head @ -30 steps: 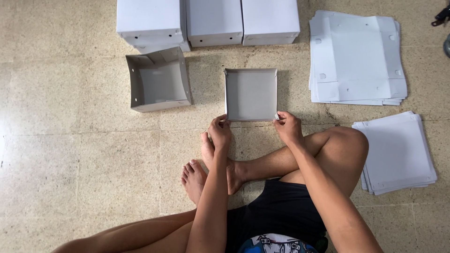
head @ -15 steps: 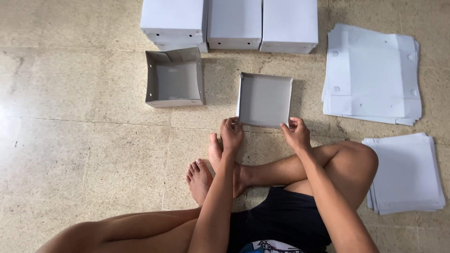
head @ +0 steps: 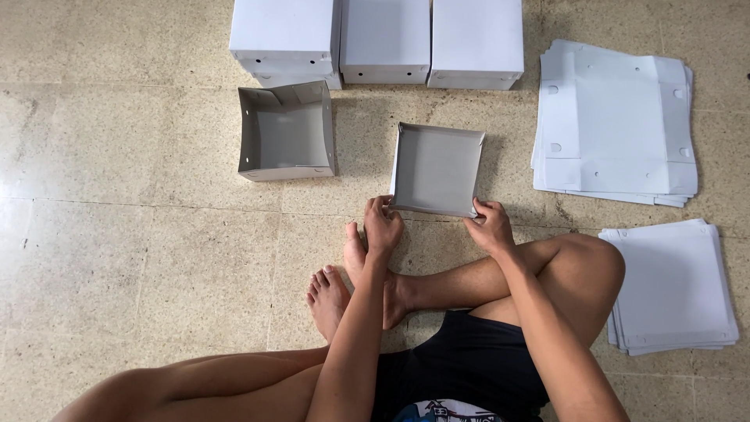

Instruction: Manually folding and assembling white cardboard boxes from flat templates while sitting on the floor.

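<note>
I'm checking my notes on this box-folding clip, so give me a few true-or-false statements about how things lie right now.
1. Both hands hold the near edge of the shallow grey tray. True: the left hand and right hand grip its near corners.
2. The open box lies to the right of the tray. False: it lies to its left.
3. Three closed white boxes stand in a row at the far side. True.
4. Only one stack of flat sheets is in view. False: there are two, a far stack and a near stack, both on the right.

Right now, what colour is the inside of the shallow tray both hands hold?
Plain grey inside the shallow tray, seen in the head view.
</note>
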